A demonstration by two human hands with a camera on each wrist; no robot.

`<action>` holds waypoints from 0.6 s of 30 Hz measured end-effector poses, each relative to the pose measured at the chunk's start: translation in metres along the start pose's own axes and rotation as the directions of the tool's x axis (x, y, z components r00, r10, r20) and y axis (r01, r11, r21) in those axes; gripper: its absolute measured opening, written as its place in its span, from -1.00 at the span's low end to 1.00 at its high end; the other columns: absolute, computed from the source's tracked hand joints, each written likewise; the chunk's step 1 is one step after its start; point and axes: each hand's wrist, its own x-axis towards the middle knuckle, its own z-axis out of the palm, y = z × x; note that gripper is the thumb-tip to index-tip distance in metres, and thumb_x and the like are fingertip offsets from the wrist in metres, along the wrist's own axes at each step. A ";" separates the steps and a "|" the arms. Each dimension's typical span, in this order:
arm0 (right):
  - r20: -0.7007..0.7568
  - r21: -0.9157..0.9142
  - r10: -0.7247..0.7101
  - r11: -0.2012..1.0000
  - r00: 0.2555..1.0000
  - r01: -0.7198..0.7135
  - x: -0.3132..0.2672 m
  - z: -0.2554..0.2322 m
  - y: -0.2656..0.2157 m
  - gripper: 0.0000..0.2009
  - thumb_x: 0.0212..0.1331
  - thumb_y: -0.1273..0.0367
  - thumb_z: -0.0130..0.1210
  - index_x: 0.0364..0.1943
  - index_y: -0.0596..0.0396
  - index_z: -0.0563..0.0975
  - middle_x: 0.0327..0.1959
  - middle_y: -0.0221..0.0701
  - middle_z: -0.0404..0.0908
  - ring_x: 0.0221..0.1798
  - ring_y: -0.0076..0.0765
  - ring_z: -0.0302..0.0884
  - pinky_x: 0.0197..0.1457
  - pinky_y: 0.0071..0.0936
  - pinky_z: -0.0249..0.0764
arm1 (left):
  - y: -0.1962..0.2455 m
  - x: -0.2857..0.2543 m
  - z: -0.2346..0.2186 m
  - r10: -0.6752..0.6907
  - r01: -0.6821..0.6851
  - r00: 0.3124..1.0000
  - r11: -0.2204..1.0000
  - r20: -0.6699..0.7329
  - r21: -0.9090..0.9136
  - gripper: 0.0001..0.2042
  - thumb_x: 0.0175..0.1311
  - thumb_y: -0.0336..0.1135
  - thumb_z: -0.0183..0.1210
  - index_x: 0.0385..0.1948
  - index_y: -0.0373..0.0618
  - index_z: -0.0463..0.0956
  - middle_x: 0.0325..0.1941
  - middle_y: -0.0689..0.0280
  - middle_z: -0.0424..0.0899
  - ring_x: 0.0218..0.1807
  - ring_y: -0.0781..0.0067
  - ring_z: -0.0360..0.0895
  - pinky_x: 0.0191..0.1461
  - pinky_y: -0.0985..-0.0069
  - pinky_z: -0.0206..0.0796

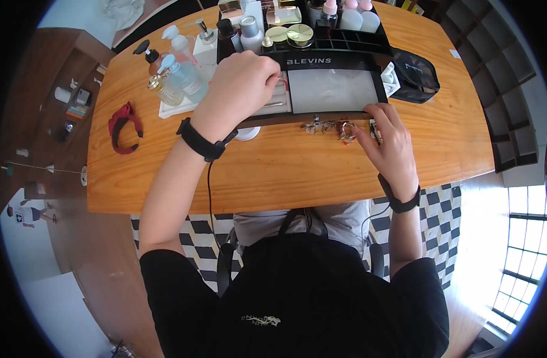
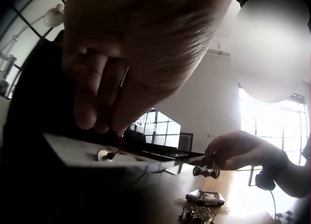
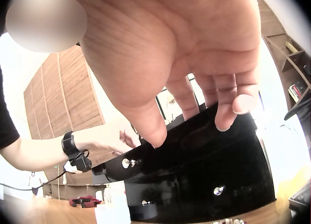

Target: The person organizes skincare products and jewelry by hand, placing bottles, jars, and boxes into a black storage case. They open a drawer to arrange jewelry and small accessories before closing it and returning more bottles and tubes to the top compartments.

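Note:
A black drawer (image 1: 309, 116) stands pulled out of a black cosmetics organizer (image 1: 345, 59) marked BLEVINS. My left hand (image 1: 243, 83) bends over the drawer's left compartment, its fingertips pinching a small red item (image 2: 120, 138); most of that item is hidden by the fingers, so I cannot tell its kind. A small round white piece (image 2: 103, 155) lies in the drawer below them. At the drawer's front right corner, my right hand (image 1: 392, 140) rests on the rim, fingers extended and thumb at the front face. Jewelry pieces (image 1: 346, 131) lie on the table near that thumb.
Pump bottles (image 1: 187, 77) stand on a white tray at the left, with a red headband (image 1: 124, 128) farther left. Bottles and compacts (image 1: 300, 34) fill the organizer's top. A black mesh pouch (image 1: 416, 74) lies to its right. More small jewelry (image 1: 316, 126) sits before the drawer.

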 end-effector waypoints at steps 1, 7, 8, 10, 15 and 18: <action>0.001 0.005 -0.005 1.000 1.000 0.005 0.000 0.000 0.000 -0.64 0.31 0.35 0.40 0.11 0.21 0.61 0.05 -0.10 0.64 -0.03 0.18 0.69 -0.01 -0.11 0.61 | -0.002 -0.001 0.003 0.004 -0.005 1.000 1.000 0.011 0.030 -0.91 0.27 -0.34 0.39 -0.32 -0.08 0.84 -0.46 0.10 0.77 -0.39 -0.05 0.72 -0.24 0.13 0.57; 0.000 0.012 -0.010 1.000 1.000 0.010 0.000 0.001 -0.001 -0.64 0.30 0.37 0.41 0.11 0.21 0.61 0.05 -0.10 0.64 -0.03 0.19 0.69 0.00 -0.11 0.61 | -0.010 -0.013 0.001 0.002 -0.010 0.998 0.992 0.060 0.125 -0.92 0.25 -0.38 0.38 -0.37 -0.11 0.85 -0.42 0.10 0.80 -0.32 -0.02 0.75 -0.19 0.16 0.58; 0.001 0.019 0.009 1.000 1.000 -0.009 0.000 0.001 -0.001 -0.65 0.30 0.36 0.41 0.09 0.21 0.62 0.02 -0.10 0.65 -0.02 0.19 0.69 0.02 -0.08 0.61 | -0.009 -0.015 -0.001 0.001 -0.008 0.998 0.992 0.060 0.125 -0.92 0.25 -0.38 0.38 -0.37 -0.11 0.85 -0.42 0.10 0.80 -0.32 -0.02 0.75 -0.19 0.16 0.58; -0.004 0.018 0.002 1.000 1.000 -0.002 0.000 0.000 -0.002 -0.65 0.30 0.36 0.41 0.09 0.21 0.62 0.02 -0.10 0.65 -0.02 0.19 0.69 0.01 -0.08 0.61 | -0.008 -0.017 -0.004 -0.005 -0.011 0.996 0.982 0.084 0.186 -0.92 0.25 -0.39 0.38 -0.36 -0.10 0.85 -0.40 0.11 0.81 -0.29 -0.01 0.75 -0.17 0.17 0.58; -0.001 0.033 0.026 0.999 1.000 -0.026 0.000 -0.001 -0.003 -0.65 0.31 0.36 0.41 0.08 0.22 0.62 0.02 -0.11 0.65 -0.04 0.19 0.70 -0.01 -0.10 0.62 | -0.011 -0.022 -0.010 -0.029 0.005 0.994 0.975 0.108 0.221 -0.92 0.25 -0.39 0.38 -0.33 -0.11 0.85 -0.35 0.14 0.83 -0.29 0.01 0.75 -0.17 0.16 0.58; -0.001 0.033 0.020 0.999 1.000 -0.020 0.000 0.000 -0.003 -0.65 0.31 0.36 0.41 0.08 0.23 0.62 0.02 -0.11 0.65 -0.05 0.18 0.70 -0.02 -0.11 0.62 | -0.014 -0.025 -0.012 -0.027 0.017 0.997 0.991 0.078 0.129 -0.89 0.24 -0.37 0.41 -0.27 -0.11 0.85 -0.31 0.13 0.84 -0.32 0.04 0.74 -0.20 0.20 0.56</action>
